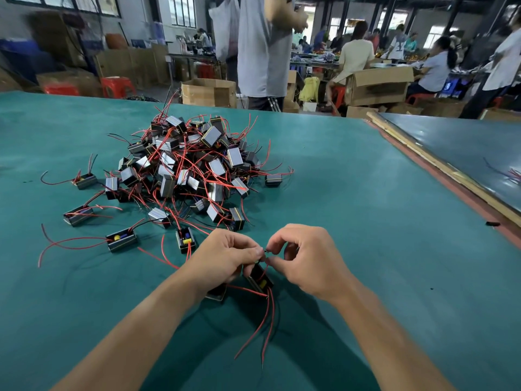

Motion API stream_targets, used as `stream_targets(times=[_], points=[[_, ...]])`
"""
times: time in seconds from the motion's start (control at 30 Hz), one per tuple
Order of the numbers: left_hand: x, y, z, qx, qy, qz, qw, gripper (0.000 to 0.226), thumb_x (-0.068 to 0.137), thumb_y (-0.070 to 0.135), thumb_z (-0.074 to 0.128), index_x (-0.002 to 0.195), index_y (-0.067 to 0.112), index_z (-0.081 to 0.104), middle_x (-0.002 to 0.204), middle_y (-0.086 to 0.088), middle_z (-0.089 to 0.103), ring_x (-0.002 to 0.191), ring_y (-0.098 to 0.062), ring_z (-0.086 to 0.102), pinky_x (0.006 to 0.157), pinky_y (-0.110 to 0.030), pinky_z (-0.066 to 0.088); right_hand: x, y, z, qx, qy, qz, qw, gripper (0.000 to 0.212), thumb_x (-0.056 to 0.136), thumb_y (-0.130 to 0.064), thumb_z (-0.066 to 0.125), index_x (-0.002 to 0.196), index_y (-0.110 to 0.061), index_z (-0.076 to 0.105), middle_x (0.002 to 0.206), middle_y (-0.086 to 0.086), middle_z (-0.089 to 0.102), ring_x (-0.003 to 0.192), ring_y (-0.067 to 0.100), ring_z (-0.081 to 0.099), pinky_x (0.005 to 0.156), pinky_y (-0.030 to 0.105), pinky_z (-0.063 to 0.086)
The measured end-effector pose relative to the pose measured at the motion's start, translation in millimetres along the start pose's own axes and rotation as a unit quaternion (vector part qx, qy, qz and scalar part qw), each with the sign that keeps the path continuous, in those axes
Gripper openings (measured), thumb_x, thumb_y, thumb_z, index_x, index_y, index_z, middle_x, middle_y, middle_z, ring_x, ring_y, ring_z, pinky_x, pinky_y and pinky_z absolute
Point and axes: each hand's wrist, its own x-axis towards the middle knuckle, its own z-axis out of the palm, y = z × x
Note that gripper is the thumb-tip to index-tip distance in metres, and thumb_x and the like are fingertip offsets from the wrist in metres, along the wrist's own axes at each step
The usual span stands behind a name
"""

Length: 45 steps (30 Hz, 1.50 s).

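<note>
My left hand (225,256) and my right hand (304,258) meet above the green table (352,193), fingertips together. Each pinches the thin wire ends of a small black box module (260,279) that hangs between them, with a yellow part showing inside. Its red wires (262,325) trail down toward me. A second black module (217,292) lies on the table under my left wrist, partly hidden.
A large pile of several like modules with red wires (191,167) sits beyond my hands, with loose ones (122,239) scattered at the left. A wooden strip (439,162) edges the table at right. A person (265,46) stands at the far side; cardboard boxes (377,84) lie behind.
</note>
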Motion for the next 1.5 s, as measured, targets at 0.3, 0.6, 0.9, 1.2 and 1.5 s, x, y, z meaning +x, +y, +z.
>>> stream_targets(times=[0.3,0.6,0.9,1.2,1.5], points=[[0.8,-0.6,-1.1,-0.019,0.002,0.000,1.000,0.022,0.094,0.009,0.060,0.074,0.005,0.070,0.049,-0.005,0.052,0.035,-0.010,0.029,0.035,-0.015,0.022,0.6,-5.5,-2.5,-0.029,0.024,-0.030,0.999,0.006,0.077,-0.019,0.080,0.077,-0.025,0.076,0.066,-0.019,0.059,0.054,0.008,0.050,0.056,0.016,0.035],[-0.8,-2.1,0.4,0.065,-0.001,0.047,0.997,0.020,0.094,0.009,0.063,0.076,0.005,0.070,0.048,0.001,0.055,0.037,-0.003,0.036,0.041,-0.013,0.028,2.1,-12.3,-8.9,0.132,-0.065,0.154,0.977,0.022,0.082,-0.014,0.077,0.063,-0.023,0.071,0.051,-0.013,0.059,0.048,0.001,0.045,0.051,0.015,0.037],[-3.1,-4.5,4.8,0.131,-0.005,0.136,0.982,0.019,0.092,0.012,0.066,0.073,0.012,0.070,0.055,0.000,0.057,0.053,-0.015,0.047,0.054,-0.031,0.038,6.1,-21.3,-18.8,0.309,-0.136,0.341,0.877,0.027,0.082,-0.002,0.067,0.059,-0.016,0.068,0.057,0.000,0.058,0.046,0.007,0.046,0.046,0.018,0.043],[-1.3,-5.8,5.1,0.131,0.039,0.124,0.983,0.025,0.090,0.021,0.069,0.069,0.007,0.069,0.048,0.002,0.047,0.044,-0.011,0.032,0.046,-0.023,0.025,4.5,-24.0,-16.6,0.277,-0.093,0.293,0.910,0.023,0.092,-0.009,0.064,0.069,-0.012,0.069,0.062,-0.002,0.061,0.049,0.008,0.049,0.049,0.020,0.045],[2.2,-7.2,2.1,0.071,0.076,0.074,0.992,0.017,0.092,0.016,0.067,0.078,0.006,0.067,0.041,0.004,0.034,0.037,-0.012,0.023,0.040,-0.017,0.020,4.1,-20.1,-25.5,0.264,-0.091,0.260,0.924,0.023,0.091,-0.010,0.066,0.068,-0.012,0.070,0.060,0.000,0.062,0.047,0.010,0.050,0.048,0.020,0.045]])
